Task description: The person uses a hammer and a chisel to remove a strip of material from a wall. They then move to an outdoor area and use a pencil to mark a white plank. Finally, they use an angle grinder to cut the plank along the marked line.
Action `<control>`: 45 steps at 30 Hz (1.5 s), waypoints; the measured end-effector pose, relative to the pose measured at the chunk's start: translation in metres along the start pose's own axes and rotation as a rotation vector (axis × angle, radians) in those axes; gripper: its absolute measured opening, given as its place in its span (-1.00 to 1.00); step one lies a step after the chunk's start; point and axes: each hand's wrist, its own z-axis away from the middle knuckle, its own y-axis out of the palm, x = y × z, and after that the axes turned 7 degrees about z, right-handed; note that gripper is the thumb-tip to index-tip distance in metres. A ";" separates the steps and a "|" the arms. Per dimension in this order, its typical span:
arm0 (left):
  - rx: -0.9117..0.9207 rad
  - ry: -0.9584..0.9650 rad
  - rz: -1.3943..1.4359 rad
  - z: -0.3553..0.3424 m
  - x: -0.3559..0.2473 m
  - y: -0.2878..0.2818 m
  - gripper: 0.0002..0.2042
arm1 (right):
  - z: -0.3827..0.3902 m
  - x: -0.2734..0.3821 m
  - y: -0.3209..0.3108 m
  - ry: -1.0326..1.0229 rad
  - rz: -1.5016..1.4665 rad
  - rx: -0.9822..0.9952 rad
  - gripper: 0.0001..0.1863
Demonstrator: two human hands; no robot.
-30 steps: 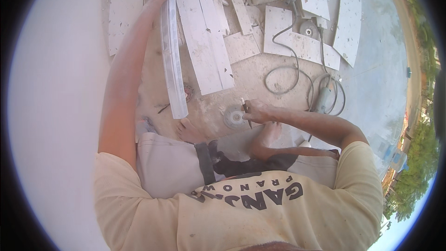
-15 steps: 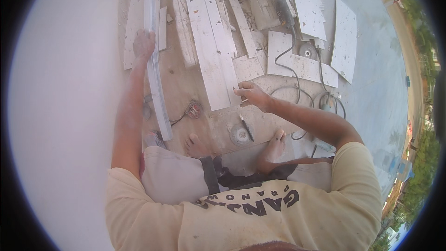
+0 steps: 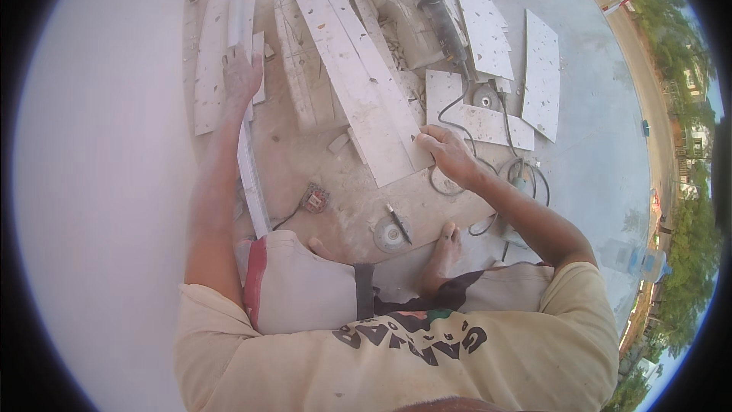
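My left hand (image 3: 242,76) is closed around a long, narrow metal bar (image 3: 250,175) beside the pale wall on the left. The bar runs from beyond my fingers back to beside my left knee. My right hand (image 3: 451,156) pinches the near right corner of a long white speckled tile strip (image 3: 358,80), its thumb and fingers at the edge. That strip slants over dusty boards and blocks, and a dark line runs along its length. Between my feet, a pen (image 3: 397,221) lies across a round grey disc (image 3: 389,238).
An angle grinder (image 3: 438,15) lies at the far right of the pile, its cord looping toward me. More white tile pieces (image 3: 541,72) surround it, near a second disc (image 3: 485,97). A red tape measure (image 3: 314,198) rests before my left foot. At right stands a clear water container (image 3: 637,259).
The tile strip's near end has swung right with my right hand, slanting more. The metal bar's far end, out of frame before, now shows past my left hand. The view has shifted slightly.
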 end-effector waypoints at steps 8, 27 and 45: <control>0.685 0.853 0.282 -0.090 -0.213 -0.004 -0.60 | 0.026 0.074 -0.055 -0.226 0.464 -0.126 -0.61; 0.435 0.420 0.437 -0.162 -0.270 -0.075 -0.67 | -0.192 -0.047 -0.255 -0.051 0.252 -0.604 -0.20; 0.328 -0.352 0.848 -0.217 -0.152 0.051 -0.78 | -0.223 -0.059 -0.177 -0.069 -0.082 -0.307 -0.30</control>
